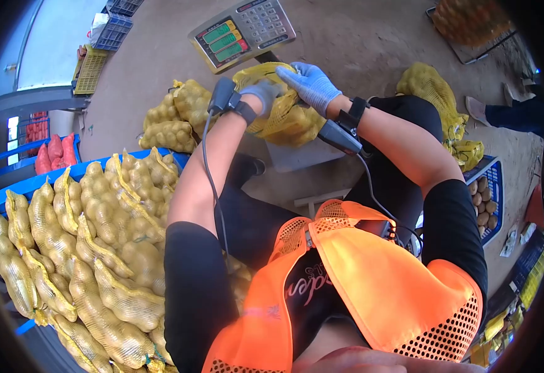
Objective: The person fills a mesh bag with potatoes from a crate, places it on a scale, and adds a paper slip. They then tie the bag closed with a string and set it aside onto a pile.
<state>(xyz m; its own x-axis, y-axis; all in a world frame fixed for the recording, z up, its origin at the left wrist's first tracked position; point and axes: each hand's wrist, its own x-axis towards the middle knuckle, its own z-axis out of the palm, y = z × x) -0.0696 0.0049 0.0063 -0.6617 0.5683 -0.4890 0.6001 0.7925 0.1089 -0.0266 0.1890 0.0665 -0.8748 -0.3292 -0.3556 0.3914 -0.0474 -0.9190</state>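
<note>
A yellow mesh bag of potatoes stands in front of me over the scale's pale platform. My right hand, in a light grey-blue glove, is closed on the bag's upper mesh edge. On the other side, my left hand, in a grey glove, reaches against the mesh near the bag's mouth; its fingers are blurred and partly hidden by the netting. Just beyond the bag is the scale's display head, with green readouts and a keypad.
Filled mesh bags cover a blue-edged rack at left. More potato bags stand left of the scale, another bag at right. A blue crate holds loose potatoes. A person's shoe shows at far right.
</note>
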